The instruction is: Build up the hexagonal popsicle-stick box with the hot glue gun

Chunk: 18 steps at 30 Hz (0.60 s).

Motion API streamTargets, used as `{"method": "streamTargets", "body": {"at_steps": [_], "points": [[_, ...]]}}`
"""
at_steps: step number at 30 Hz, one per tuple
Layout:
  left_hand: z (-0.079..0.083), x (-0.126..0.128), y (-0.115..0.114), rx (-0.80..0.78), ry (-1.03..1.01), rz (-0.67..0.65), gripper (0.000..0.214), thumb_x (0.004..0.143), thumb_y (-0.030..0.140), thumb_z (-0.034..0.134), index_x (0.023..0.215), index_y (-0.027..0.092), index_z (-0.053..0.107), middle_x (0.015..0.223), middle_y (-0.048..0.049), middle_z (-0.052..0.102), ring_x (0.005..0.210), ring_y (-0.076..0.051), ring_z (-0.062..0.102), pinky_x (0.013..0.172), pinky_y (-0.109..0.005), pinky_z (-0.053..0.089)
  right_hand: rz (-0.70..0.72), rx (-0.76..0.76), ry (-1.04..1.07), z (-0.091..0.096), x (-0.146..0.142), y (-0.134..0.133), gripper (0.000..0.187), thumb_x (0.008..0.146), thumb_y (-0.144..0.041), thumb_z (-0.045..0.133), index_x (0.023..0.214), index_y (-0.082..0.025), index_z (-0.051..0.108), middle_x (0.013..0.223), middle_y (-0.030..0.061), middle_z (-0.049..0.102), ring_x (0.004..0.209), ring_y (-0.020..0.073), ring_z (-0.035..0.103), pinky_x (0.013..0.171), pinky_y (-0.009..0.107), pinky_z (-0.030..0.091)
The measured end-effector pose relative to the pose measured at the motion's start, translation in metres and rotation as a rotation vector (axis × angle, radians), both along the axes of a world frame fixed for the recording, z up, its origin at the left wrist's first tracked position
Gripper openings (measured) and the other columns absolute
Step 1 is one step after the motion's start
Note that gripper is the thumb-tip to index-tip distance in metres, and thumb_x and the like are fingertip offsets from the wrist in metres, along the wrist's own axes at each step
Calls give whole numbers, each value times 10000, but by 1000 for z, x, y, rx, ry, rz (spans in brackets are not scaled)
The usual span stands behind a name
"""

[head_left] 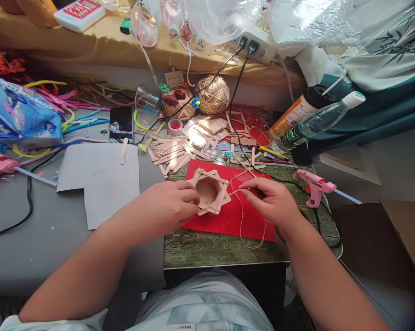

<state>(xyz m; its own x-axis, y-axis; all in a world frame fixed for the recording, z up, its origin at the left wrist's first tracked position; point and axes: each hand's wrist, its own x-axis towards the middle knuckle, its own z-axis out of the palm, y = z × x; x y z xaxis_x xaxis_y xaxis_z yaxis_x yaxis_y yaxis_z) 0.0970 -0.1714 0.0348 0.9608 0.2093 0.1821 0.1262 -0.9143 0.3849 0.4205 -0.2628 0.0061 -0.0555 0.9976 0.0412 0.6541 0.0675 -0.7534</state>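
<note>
A small star-shaped box of stacked wooden craft sticks (224, 186) rests on a red sheet of card (253, 220), its open top facing up. My left hand (176, 204) is closed at the box's left edge; the thumb is mostly hidden. Between thumb and fingertips of my right hand (274, 200), to the right of the box, a thin piece of twine (242, 230) is pinched. The twine stretches across the box's front toward my left fingers. Its slack loops over the card and past the card's front edge.
Loose craft sticks (173, 149) pile behind the card, near a twine ball (213, 94). A pink glue gun (315, 186) lies right, another (0, 165) far left. A plastic bottle (298, 131) leans at back right. A phone (121, 124) and grey cardboard (105, 184) are left.
</note>
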Motion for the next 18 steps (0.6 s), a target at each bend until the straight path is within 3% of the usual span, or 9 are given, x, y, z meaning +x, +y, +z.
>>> {"method": "streamTargets", "body": {"at_steps": [18], "points": [[-1,2,-1,-6,41,4,218,1030,185,586,1106,257,777,1014,-90,738,1058,-241,658,953,-346,542,25,3,82,-11,11,3,216,1007,-449,700,974,-252,781,875,42,718,696,173,576,647,319,469]]}}
